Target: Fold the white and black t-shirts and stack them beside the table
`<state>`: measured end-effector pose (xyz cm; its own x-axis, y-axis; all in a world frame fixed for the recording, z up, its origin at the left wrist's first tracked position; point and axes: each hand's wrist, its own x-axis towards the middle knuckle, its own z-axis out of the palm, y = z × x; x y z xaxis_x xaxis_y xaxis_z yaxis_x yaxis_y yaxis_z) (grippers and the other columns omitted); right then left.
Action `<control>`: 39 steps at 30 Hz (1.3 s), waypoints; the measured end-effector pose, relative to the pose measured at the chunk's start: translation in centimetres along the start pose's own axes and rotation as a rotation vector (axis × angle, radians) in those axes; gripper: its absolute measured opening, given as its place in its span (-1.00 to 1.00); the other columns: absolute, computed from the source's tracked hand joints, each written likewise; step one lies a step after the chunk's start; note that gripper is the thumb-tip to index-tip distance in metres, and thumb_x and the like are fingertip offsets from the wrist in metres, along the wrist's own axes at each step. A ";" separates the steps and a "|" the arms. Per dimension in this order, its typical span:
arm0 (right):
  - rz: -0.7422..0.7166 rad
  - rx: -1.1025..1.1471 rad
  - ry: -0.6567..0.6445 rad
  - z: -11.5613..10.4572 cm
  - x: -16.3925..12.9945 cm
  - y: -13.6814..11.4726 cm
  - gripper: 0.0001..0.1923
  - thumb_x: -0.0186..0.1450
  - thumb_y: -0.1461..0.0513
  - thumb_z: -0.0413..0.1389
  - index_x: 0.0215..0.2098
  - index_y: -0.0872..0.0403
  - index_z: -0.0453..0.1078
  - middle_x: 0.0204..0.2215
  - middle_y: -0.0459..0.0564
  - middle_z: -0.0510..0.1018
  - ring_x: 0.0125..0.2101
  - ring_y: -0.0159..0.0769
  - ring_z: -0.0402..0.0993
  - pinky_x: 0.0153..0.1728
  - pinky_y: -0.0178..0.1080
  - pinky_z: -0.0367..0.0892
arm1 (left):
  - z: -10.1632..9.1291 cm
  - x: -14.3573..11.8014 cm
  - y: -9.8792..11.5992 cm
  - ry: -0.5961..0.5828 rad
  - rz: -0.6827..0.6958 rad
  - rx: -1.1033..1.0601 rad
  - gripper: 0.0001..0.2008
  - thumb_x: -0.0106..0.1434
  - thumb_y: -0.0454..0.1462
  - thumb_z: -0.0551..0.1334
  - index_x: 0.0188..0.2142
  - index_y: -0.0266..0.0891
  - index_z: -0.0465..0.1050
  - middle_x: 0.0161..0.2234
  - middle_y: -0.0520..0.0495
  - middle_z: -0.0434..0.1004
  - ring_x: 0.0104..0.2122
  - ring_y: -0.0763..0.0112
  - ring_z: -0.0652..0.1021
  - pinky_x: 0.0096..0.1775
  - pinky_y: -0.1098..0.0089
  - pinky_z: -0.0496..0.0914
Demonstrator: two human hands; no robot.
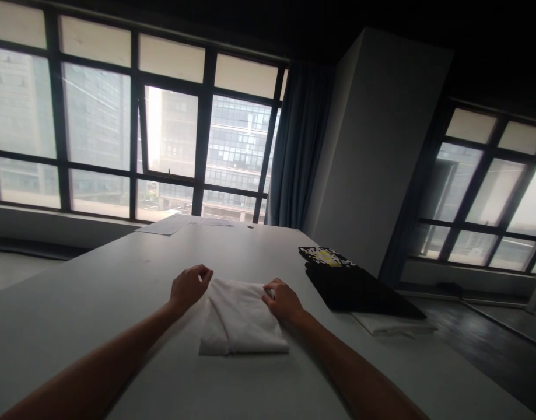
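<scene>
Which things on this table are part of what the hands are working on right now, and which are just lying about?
In hand:
- folded white cloth, lying flat on the table
- left hand at its far left corner
- right hand resting on its far right edge

Lying about:
- black garment with a yellow-and-white print, to the right
- white cloth under it
- papers at the far end

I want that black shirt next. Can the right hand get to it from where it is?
Probably yes: the right hand rests on the white cloth, and bare table separates it from the black shirt.
</scene>
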<state>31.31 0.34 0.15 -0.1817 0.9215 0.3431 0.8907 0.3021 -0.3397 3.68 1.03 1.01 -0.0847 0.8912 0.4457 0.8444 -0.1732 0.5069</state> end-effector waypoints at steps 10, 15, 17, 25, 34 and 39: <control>-0.182 -0.048 -0.381 2.5 -1.8 -3.5 -0.26 0.41 -0.07 -0.24 0.38 0.25 -0.03 0.38 0.17 -0.04 0.37 -0.12 -0.21 0.33 -0.02 -0.27 | 3.9 -4.6 2.4 -0.511 0.480 0.111 -0.23 0.33 0.18 -0.16 0.33 -0.27 0.09 0.36 -0.22 0.02 0.35 0.14 0.04 0.31 0.10 -0.04; -0.046 -0.080 -0.435 1.7 -1.7 -2.5 -0.13 0.36 -0.21 -0.31 0.41 0.19 -0.15 0.40 0.10 -0.18 0.38 -0.16 -0.34 0.33 0.01 -0.37 | 2.3 -2.9 0.5 -0.576 0.272 0.240 -0.22 0.33 0.17 -0.16 0.36 -0.24 -0.02 0.39 -0.17 -0.15 0.37 0.13 -0.03 0.30 -0.03 -0.10; -0.015 -0.103 -0.432 1.5 -1.6 -2.4 -0.13 0.36 -0.20 -0.34 0.41 0.20 -0.15 0.40 0.12 -0.18 0.38 -0.16 -0.34 0.32 0.02 -0.38 | 1.5 -2.7 0.6 -0.539 0.229 0.289 -0.27 0.35 0.11 -0.15 0.35 -0.25 0.02 0.38 -0.19 -0.11 0.36 0.10 -0.01 0.29 -0.10 -0.14; -0.109 -0.076 -0.328 1.3 -2.1 -2.2 -0.25 0.40 -0.11 -0.27 0.38 0.16 -0.03 0.38 0.14 -0.08 0.38 -0.12 -0.28 0.32 0.04 -0.36 | 1.5 -5.5 3.0 -0.582 0.622 0.047 -0.29 0.34 0.17 -0.09 0.35 -0.09 0.04 0.37 -0.12 -0.03 0.35 0.12 0.04 0.31 -0.01 -0.08; 0.049 -0.078 -0.242 1.9 -0.9 0.1 -0.29 0.42 -0.06 -0.21 0.35 0.23 0.04 0.35 0.25 0.03 0.35 -0.06 -0.13 0.29 0.07 -0.22 | 1.2 -5.4 1.8 -0.713 0.697 -0.087 -0.28 0.33 0.17 -0.05 0.37 -0.03 -0.09 0.38 -0.06 -0.12 0.36 0.09 -0.04 0.32 0.00 -0.15; 0.056 -0.027 -0.180 0.4 0.4 2.2 -0.30 0.29 -0.03 0.07 0.23 0.25 0.25 0.07 0.30 0.46 0.08 -0.05 0.37 0.09 -0.11 0.21 | -0.5 -6.9 3.6 -0.810 0.825 -0.189 -0.29 0.32 0.14 0.02 0.37 0.02 -0.07 0.38 -0.01 -0.08 0.35 0.08 0.01 0.32 0.01 -0.16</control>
<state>33.06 1.45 -0.78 -0.2011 0.9661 0.1619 0.9118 0.2450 -0.3294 7.00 -5.93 0.11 0.8714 0.4744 0.1251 0.3882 -0.8227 0.4153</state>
